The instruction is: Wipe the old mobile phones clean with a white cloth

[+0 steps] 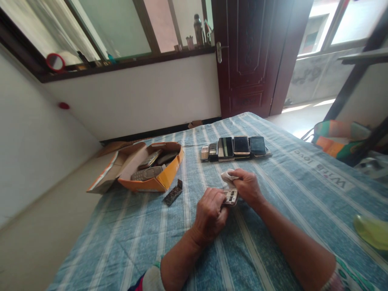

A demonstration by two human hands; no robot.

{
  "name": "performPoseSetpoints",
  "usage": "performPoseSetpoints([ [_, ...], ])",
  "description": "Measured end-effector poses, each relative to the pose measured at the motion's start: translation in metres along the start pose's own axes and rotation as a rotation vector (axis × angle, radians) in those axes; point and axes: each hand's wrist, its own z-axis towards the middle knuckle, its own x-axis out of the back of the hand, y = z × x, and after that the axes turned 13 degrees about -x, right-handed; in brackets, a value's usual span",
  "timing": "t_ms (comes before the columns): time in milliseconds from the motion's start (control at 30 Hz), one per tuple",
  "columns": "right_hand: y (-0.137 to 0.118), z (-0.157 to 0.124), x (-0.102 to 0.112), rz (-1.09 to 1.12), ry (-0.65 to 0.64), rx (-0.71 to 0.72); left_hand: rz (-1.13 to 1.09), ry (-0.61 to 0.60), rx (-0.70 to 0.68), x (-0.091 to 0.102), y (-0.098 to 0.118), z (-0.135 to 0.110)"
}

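Note:
My left hand (211, 210) is closed around a mobile phone (230, 197) whose back cover is off, so its inner parts show. Pinched in my right hand (247, 185) is a white cloth or tissue (229, 177), close above the phone's upper edge. Beyond my hands, several phones stand in a row of small stacks, among them a black-screened phone (241, 144) and a small keypad phone (205, 152). To the left, a dark phone part (173, 195) lies on the striped bedspread (136, 238).
An open orange cardboard box (174, 169) holding several old phones sits at the left edge of the bed. A yellow-green object (371, 232) lies at the far right. Past the bed are a dark red door (247, 60) and a windowsill (127, 64) with small items.

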Motion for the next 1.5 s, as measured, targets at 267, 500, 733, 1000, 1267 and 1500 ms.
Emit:
performPoseSetpoints([
  [267, -0.003, -0.004, -0.004, 0.231, -0.091, -0.316, -0.007, 0.014, 0.010, -0.004, 0.000, -0.003],
  [500, -0.007, -0.008, -0.005, 0.376, -0.147, -0.434, 0.066, 0.052, 0.109, -0.007, -0.004, -0.007],
  [733, -0.010, -0.010, -0.005, 0.450, -0.172, -0.466, -0.026, 0.044, 0.187, -0.007, -0.006, -0.008],
  [1000, -0.015, -0.014, -0.005, 0.456, -0.198, -0.500, -0.072, -0.001, 0.200, -0.010, -0.005, -0.009],
  [1267, -0.018, -0.018, -0.005, 0.441, -0.196, -0.519, -0.060, -0.033, 0.136, -0.009, -0.003, -0.009],
  [1500, -0.017, -0.019, -0.005, 0.418, -0.180, -0.539, -0.036, -0.006, 0.057, -0.009, -0.001, -0.009],
])
